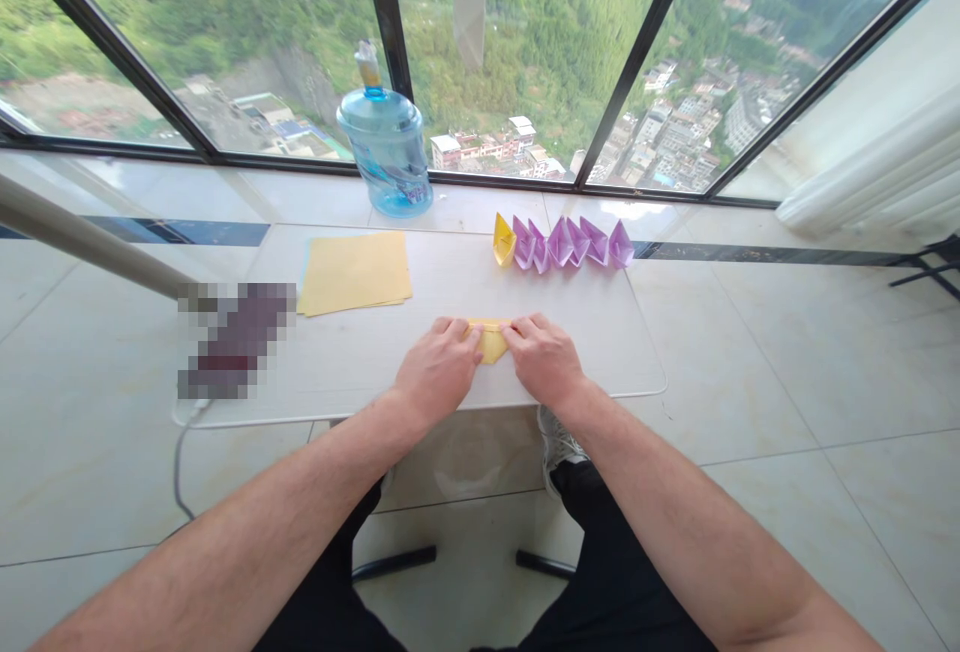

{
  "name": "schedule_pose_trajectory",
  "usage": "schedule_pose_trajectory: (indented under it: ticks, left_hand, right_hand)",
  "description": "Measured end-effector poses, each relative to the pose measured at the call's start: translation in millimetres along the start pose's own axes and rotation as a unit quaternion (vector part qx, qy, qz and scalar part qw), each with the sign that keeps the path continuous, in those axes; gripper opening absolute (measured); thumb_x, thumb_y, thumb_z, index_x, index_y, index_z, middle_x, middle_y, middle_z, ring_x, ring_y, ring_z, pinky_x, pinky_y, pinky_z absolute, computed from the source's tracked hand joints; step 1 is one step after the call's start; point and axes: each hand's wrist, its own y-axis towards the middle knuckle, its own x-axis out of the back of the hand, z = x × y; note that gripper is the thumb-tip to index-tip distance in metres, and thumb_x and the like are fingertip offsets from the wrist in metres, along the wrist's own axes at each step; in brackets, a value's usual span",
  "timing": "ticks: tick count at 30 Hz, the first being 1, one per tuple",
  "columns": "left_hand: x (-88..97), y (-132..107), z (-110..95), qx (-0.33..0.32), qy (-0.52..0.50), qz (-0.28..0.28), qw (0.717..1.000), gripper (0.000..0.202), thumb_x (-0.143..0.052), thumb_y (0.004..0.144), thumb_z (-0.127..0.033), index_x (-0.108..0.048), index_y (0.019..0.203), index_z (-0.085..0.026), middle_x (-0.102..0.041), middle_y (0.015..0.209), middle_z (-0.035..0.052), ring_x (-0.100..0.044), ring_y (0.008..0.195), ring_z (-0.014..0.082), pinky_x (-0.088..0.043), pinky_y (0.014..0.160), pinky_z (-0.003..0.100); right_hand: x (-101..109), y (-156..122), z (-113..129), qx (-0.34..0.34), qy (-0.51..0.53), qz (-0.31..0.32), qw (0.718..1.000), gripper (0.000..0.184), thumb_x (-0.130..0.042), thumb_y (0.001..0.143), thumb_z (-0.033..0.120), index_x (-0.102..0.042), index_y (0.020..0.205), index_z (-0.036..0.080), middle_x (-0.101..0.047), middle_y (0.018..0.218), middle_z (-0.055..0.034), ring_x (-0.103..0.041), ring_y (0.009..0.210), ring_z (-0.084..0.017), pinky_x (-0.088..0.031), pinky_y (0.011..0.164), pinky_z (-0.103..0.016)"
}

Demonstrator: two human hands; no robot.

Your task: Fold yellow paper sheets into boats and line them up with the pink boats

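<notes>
A small folded yellow paper (491, 342) lies on the white table (615, 332) near its front edge. My left hand (437, 369) and my right hand (544, 357) rest on it from either side, fingers curled and pinching its top edge. Most of the paper is hidden under my fingers. Farther back stands a row of folded paper boats: one yellow boat (503, 240) at the left end and several purple boats (570, 243) beside it. A stack of yellow paper sheets (355, 271) lies at the back left of the table.
A blue water jug (387, 140) stands on the window sill behind the table. A blurred dark object (236, 337) lies at the table's left edge, with a cable hanging below. My legs and a shoe (555, 442) are under the table. A pale tiled floor surrounds it.
</notes>
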Motion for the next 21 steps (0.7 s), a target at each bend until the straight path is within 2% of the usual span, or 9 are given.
schedule_pose_trajectory:
  ticks: [7, 11, 17, 21]
  left_hand:
    - [4.1, -3, -5, 0.027, 0.007, 0.015, 1.000, 0.036, -0.044, 0.097, -0.024, -0.065, 0.123, -0.011, -0.067, 0.105, 0.0158, -0.056, 0.100, 0.0292, -0.047, 0.090, 0.045]
    - [5.5, -3, -6, 0.042, 0.015, 0.004, 0.999, 0.035, -0.047, 0.096, -0.026, -0.066, 0.123, -0.015, -0.065, 0.112, 0.0160, -0.055, 0.107, 0.0308, -0.046, 0.092, 0.046]
    - [6.1, -3, -7, 0.059, 0.017, 0.014, 0.998, 0.037, -0.049, 0.095, -0.027, -0.063, 0.127, -0.017, -0.064, 0.116, 0.0152, -0.056, 0.107, 0.0313, -0.046, 0.089, 0.045]
    - [6.4, -2, -8, 0.066, 0.011, 0.014, 0.998, 0.046, -0.054, 0.092, -0.027, -0.055, 0.136, -0.014, -0.065, 0.116, 0.0153, -0.056, 0.109, 0.0321, -0.045, 0.090, 0.045]
  right_hand:
    - [2, 0, 0, -0.006, 0.009, 0.013, 1.000, 0.033, -0.041, 0.099, 0.019, -0.064, 0.122, 0.016, -0.067, 0.112, -0.0118, -0.052, 0.104, -0.025, -0.042, 0.086, -0.034]
    - [2, 1, -1, -0.017, 0.029, 0.008, 0.999, 0.032, -0.042, 0.099, 0.019, -0.066, 0.121, 0.018, -0.067, 0.113, -0.0117, -0.053, 0.105, -0.024, -0.043, 0.089, -0.034]
    - [-2, 5, -16, -0.098, 0.154, -0.034, 0.983, 0.027, -0.056, 0.095, 0.025, -0.069, 0.117, 0.020, -0.069, 0.112, -0.0073, -0.057, 0.107, -0.021, -0.044, 0.096, -0.030]
    - [-5, 8, -25, -0.116, 0.214, -0.040, 0.969, 0.030, -0.063, 0.089, 0.023, -0.070, 0.118, 0.018, -0.070, 0.112, -0.0068, -0.059, 0.107, -0.020, -0.045, 0.099, -0.031]
